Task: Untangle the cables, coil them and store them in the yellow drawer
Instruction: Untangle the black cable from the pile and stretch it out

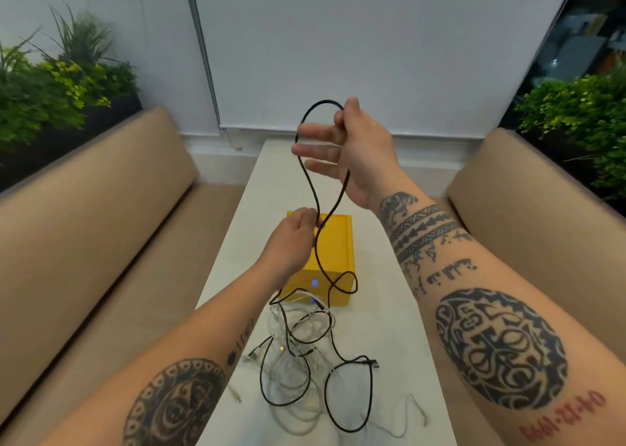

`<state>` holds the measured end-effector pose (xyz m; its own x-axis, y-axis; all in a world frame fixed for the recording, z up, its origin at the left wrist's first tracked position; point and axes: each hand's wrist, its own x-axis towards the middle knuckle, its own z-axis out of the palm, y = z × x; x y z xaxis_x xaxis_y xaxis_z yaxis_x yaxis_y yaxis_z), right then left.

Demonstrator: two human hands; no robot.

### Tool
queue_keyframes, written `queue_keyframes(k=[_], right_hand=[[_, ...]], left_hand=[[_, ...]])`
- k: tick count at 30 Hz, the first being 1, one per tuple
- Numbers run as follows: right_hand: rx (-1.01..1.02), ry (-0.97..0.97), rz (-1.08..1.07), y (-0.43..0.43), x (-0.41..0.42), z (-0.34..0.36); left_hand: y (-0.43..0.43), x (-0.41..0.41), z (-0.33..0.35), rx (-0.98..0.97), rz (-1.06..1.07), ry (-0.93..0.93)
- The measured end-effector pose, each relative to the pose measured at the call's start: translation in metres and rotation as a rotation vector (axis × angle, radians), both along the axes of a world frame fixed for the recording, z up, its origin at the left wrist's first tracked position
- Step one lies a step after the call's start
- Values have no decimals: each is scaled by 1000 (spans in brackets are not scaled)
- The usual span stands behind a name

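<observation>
A black cable (pixel 306 171) hangs in a tall loop in the air. My right hand (pixel 352 154) is raised above the table and pinches the top of the loop between thumb and forefinger, its other fingers spread straight. Lower down, my left hand (pixel 294 239) pinches the two strands where they cross. The cable's free length drops into a tangle of black and white cables (pixel 301 361) on the white table (pixel 389 327). The yellow drawer box (pixel 335 242) stands behind the tangle, partly hidden by my left hand.
Tan upholstered benches (pixel 101 225) flank the narrow table on both sides. Green plants (pixel 61 73) stand behind each bench. A white blind covers the wall at the table's far end.
</observation>
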<state>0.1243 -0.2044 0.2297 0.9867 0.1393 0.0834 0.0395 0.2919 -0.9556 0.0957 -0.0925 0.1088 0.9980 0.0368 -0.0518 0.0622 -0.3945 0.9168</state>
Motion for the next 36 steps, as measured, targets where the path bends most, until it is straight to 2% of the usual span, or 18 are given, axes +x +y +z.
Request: queue_keyframes(k=[2,5,8,9,10,12,15,19,21,24,26,30,33,36], right_hand=[[4,-1,-10,-2,2,7],[-205,3,-21,-8,4,7],[-354,22,13,-16,5,-2],[-379,32,32,-19,5,-5],[-401,38,53,-22,5,-7],[-439,40,88,-24,6,-9],[-427,13,107,-20,7,-9],[-389,-62,60,-15,8,-5],[-370,-84,24,-9,5,-3],[-456,-135,-58,1,-3,-6],[-460,-129,35,5,-7,-15],[-421,-134,333,5,-13,-38],[-543,-154,285,-2,-10,-53],[-643,-157,195,-18,-2,-71]], left_hand=[[6,-6,-1,-15,-101,2],[21,7,9,-89,-146,49],[39,26,34,-42,194,-33],[46,29,46,-89,310,-86],[52,31,58,-168,340,-156],[61,35,78,-290,161,-244],[53,30,95,-161,-114,-215],[30,27,104,-191,-46,-282],[22,29,113,-334,22,-268],[19,36,137,-756,74,-221],[24,39,156,-943,26,-236],[34,40,185,-1189,-55,-314],[53,44,192,-1350,-5,-345],[76,47,174,-1432,149,-264]])
